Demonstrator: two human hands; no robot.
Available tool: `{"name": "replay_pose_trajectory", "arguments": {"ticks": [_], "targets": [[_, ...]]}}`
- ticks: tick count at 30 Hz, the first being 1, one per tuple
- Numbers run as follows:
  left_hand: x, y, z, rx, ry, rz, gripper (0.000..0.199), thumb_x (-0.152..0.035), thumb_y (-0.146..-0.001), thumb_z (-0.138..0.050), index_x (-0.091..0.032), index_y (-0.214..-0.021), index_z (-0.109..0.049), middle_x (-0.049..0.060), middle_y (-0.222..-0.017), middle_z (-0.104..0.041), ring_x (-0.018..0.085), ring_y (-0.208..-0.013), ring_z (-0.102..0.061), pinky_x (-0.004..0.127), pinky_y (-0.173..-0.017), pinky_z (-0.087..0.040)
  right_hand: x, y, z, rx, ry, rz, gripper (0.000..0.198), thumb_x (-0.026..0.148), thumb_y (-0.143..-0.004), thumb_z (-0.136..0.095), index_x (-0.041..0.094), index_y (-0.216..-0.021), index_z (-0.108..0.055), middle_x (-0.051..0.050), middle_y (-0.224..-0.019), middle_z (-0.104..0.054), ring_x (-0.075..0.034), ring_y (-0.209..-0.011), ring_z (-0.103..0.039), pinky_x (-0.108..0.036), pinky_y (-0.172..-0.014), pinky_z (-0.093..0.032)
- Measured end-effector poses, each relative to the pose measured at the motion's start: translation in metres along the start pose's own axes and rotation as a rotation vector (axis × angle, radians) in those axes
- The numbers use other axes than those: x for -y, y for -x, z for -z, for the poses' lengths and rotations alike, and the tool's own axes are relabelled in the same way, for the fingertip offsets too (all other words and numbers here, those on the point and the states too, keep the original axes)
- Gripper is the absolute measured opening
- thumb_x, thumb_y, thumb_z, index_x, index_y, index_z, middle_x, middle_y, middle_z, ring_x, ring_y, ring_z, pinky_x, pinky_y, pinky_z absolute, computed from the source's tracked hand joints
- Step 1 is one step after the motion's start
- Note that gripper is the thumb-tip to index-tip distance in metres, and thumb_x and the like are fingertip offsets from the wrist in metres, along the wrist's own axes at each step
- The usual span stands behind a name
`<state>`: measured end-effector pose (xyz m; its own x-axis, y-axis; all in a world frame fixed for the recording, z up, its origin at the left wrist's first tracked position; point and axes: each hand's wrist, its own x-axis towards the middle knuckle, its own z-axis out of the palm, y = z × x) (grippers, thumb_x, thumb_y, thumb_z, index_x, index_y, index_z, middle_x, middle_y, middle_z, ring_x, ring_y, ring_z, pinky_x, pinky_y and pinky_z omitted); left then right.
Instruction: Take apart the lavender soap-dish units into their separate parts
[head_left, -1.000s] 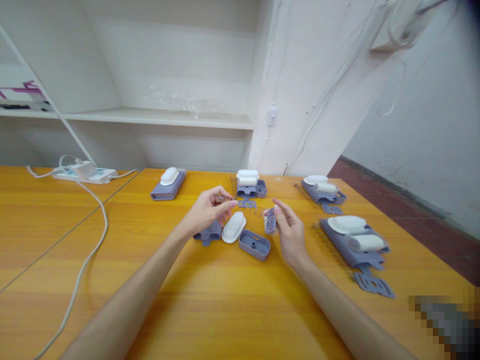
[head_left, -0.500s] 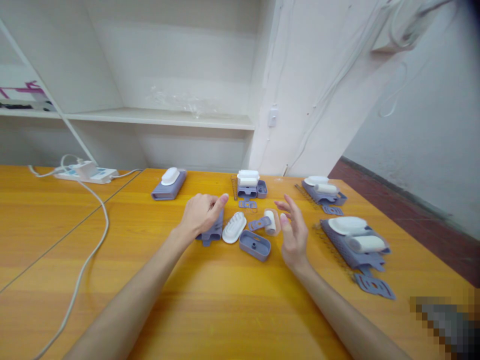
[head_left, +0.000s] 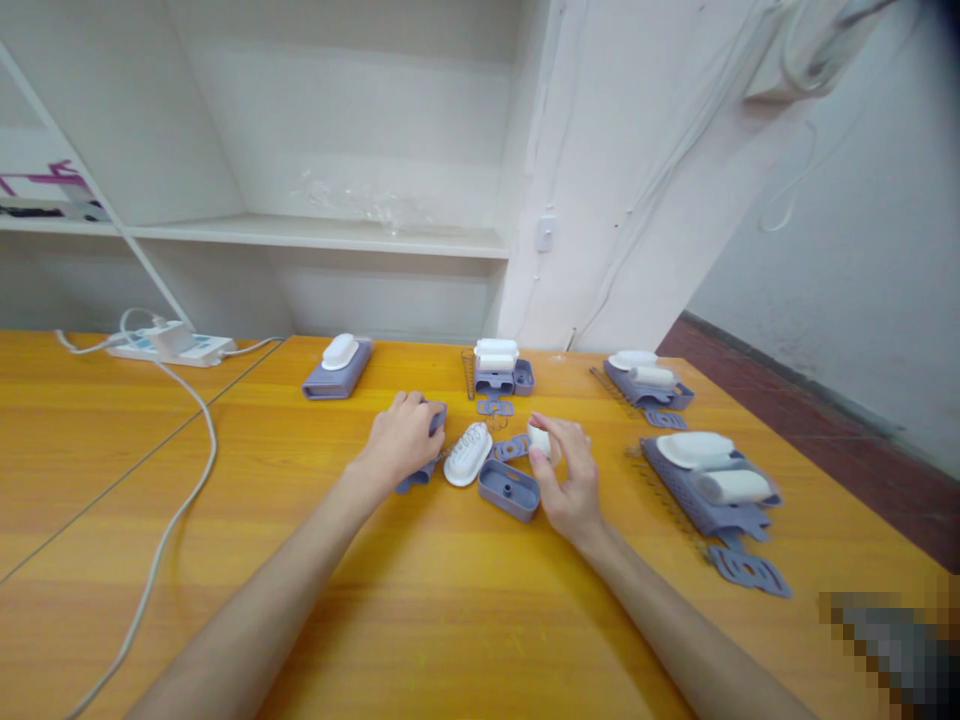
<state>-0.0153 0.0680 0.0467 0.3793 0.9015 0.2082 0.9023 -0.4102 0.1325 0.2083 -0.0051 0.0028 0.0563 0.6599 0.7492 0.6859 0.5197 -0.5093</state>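
My left hand (head_left: 401,435) is curled over a purple-grey plastic casing (head_left: 417,476), with thumb and fingers on its sides. On the right, my right hand (head_left: 571,470) has its fingers around a white roller (head_left: 538,438), partly hidden behind them. Between the hands sits a white oval piece (head_left: 466,458) with a wire spring (head_left: 472,440) over it. A purple-grey slotted plate (head_left: 512,447) lies close to the roller. In front of that plate stands an oval purple-grey tray (head_left: 510,490) with a small peg inside.
Similar part sets rest at the back middle (head_left: 496,365), far right (head_left: 646,380) and near right (head_left: 705,480). A casing with a white piece on top (head_left: 339,368) lies back left. A power strip (head_left: 172,345) and white cable (head_left: 212,450) occupy the left side.
My left hand has closed down over the casing. My right hand has moved left and its fingers have come around the white roller. The spring now shows over the white oval piece.
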Motion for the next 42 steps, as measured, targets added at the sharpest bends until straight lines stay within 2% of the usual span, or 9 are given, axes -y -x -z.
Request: {"name": "replay_pose_trajectory", "arguments": {"ticks": [8,14,20,23,27,30,35,38,42], "targets": [[0.031,0.025,0.008,0.03,-0.045,0.024,0.035,-0.035,-0.085,-0.044,-0.027,-0.115,-0.06,0.008,-0.115,-0.061,0.028,-0.106,-0.055,0.038,-0.08,-0.048,-0.003,0.003,-0.002,0.08,0.04,0.153,0.028,0.018,-0.081,-0.056,0.023,-0.109,-0.06,-0.007,-0.103,-0.062,-0.024,-0.102,-0.055,-0.043,-0.088,-0.041],[0.084,0.067,0.012,-0.01,-0.115,0.101,0.042,-0.039,-0.087,-0.039,-0.025,-0.124,-0.053,0.006,-0.128,-0.055,0.027,-0.113,-0.053,0.04,-0.093,-0.045,-0.005,0.003,-0.004,0.102,-0.034,0.165,0.02,0.013,-0.083,-0.055,0.021,-0.099,-0.061,-0.005,-0.091,-0.064,-0.02,-0.09,-0.057,-0.042,-0.089,-0.042],[0.15,0.099,0.013,-0.043,-0.16,0.113,0.045,-0.044,-0.086,-0.041,-0.024,-0.125,-0.051,0.007,-0.125,-0.056,0.027,-0.114,-0.052,0.04,-0.099,-0.041,-0.004,0.002,-0.004,0.1,-0.012,0.158,0.019,0.013,-0.083,-0.055,0.022,-0.098,-0.062,-0.005,-0.091,-0.065,-0.02,-0.089,-0.057,-0.04,-0.085,-0.043],[0.162,0.1,0.015,-0.064,-0.19,0.088,0.044,-0.045,-0.086,-0.041,-0.022,-0.121,-0.054,0.009,-0.121,-0.057,0.027,-0.111,-0.054,0.041,-0.097,-0.041,-0.003,0.002,-0.003,0.095,-0.003,0.156,0.019,0.013,-0.083,-0.055,0.021,-0.098,-0.062,-0.004,-0.091,-0.065,-0.02,-0.088,-0.058,-0.039,-0.083,-0.043],[0.129,0.088,0.018,-0.17,-0.208,0.057,0.039,-0.046,-0.089,-0.04,-0.02,-0.113,-0.057,0.01,-0.116,-0.059,0.029,-0.107,-0.056,0.042,-0.092,-0.043,-0.002,0.003,-0.003,0.088,0.011,0.154,0.018,0.014,-0.083,-0.055,0.021,-0.098,-0.062,-0.005,-0.091,-0.065,-0.02,-0.089,-0.057,-0.039,-0.082,-0.042],[0.08,0.073,0.014,-0.186,-0.086,-0.051,0.04,-0.048,-0.09,-0.041,-0.018,-0.11,-0.056,0.01,-0.102,-0.064,0.026,-0.097,-0.06,0.04,-0.086,-0.046,-0.001,0.003,-0.003,0.103,0.022,0.165,0.017,0.015,-0.083,-0.055,0.021,-0.097,-0.062,-0.005,-0.091,-0.065,-0.019,-0.087,-0.057,-0.038,-0.08,-0.041],[0.005,0.047,-0.007,-0.177,0.108,-0.194,0.035,-0.043,-0.089,-0.048,-0.019,-0.114,-0.053,0.008,-0.102,-0.065,0.023,-0.095,-0.061,0.035,-0.081,-0.048,0.003,0.004,-0.003,0.146,0.042,0.212,0.018,0.016,-0.083,-0.056,0.02,-0.099,-0.061,-0.005,-0.09,-0.065,-0.019,-0.084,-0.056,-0.038,-0.08,-0.039],[-0.017,0.037,-0.016,-0.188,0.212,-0.268,0.014,-0.026,-0.091,-0.048,-0.019,-0.096,-0.06,0.005,-0.09,-0.065,0.018,-0.086,-0.061,0.029,-0.076,-0.048,0.003,0.004,-0.002,0.16,0.059,0.211,0.018,0.015,-0.083,-0.055,0.021,-0.099,-0.062,-0.005,-0.09,-0.065,-0.019,-0.085,-0.056,-0.037,-0.076,-0.039],[-0.019,0.043,-0.007,-0.423,0.284,-0.34,0.011,-0.02,-0.09,-0.049,-0.018,-0.088,-0.06,0.004,-0.084,-0.063,0.015,-0.082,-0.058,0.027,-0.074,-0.047,0.0,0.004,-0.002,0.157,0.067,0.202,0.018,0.016,-0.084,-0.055,0.02,-0.1,-0.061,-0.005,-0.091,-0.065,-0.019,-0.085,-0.055,-0.037,-0.076,-0.038]]}}
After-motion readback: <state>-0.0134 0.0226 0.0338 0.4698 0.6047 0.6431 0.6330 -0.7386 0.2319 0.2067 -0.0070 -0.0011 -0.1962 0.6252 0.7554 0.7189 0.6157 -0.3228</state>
